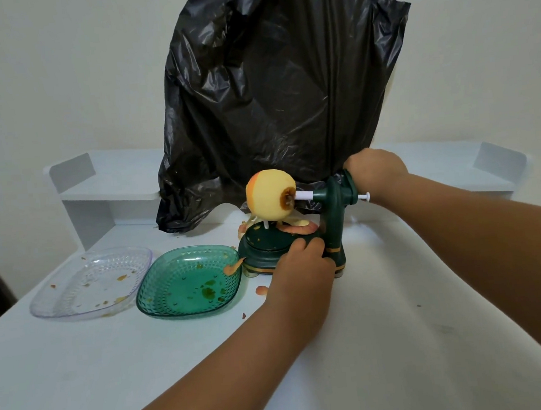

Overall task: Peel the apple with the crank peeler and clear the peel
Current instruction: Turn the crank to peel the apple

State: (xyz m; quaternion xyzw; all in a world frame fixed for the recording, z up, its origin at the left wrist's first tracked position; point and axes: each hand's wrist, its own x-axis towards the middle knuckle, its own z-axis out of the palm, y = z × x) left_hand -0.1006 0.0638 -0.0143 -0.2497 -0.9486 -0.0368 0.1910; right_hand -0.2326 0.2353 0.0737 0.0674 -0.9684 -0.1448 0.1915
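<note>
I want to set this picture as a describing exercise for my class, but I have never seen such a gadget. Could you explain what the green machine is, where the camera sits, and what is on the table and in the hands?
The single picture comes from a camera on the person's head, looking down at their bare arms. The green machine is a crank peeler: an apple, nearly all peeled, is spiked on its shaft. The right hand is at the crank; the left hand grips the base. On the white table lie a green dish, a clear dish and strips of peel. A black bin bag stands behind.
</note>
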